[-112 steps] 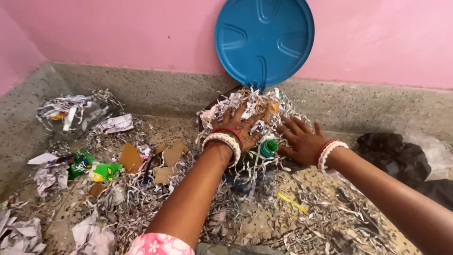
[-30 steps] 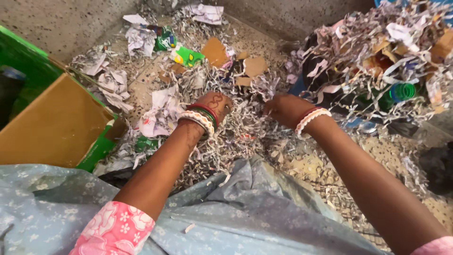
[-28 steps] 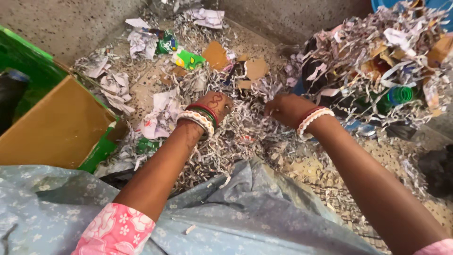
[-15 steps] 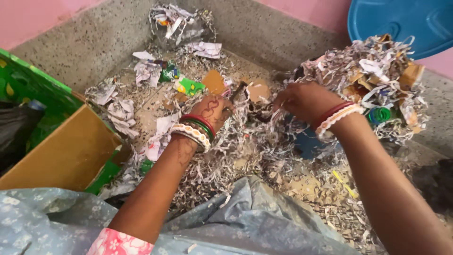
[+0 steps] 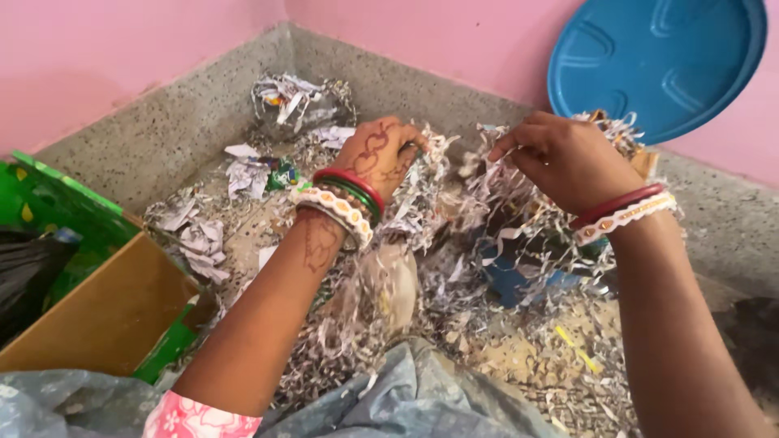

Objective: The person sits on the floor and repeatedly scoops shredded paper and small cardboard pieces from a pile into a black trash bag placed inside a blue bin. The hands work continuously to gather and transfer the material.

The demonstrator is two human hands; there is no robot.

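Note:
Both my hands are raised over a heap of shredded paper strips [image 5: 454, 268] on the stone floor. My left hand [image 5: 381, 154], with red, green and white bangles at the wrist, is closed on a bunch of the strips, which trail down below it. My right hand [image 5: 568, 158], also bangled, pinches more strips at its fingertips, and they hang beneath it. Between the hands the strips spread in a loose curtain. A blue container [image 5: 519, 280] sits partly hidden under the shreds.
A round blue lid [image 5: 657, 61] leans on the pink wall. At left stands an open brown cardboard box [image 5: 105, 316] with green flaps and a black bag [image 5: 28, 272] inside. Crumpled paper scraps [image 5: 199, 239] and wrappers lie toward the corner. Grey-blue cloth [image 5: 422, 405] covers my lap.
Both hands have lifted off the heap, raising bunches of shredded paper higher and toward the wall. The view has tilted up, showing the blue lid again.

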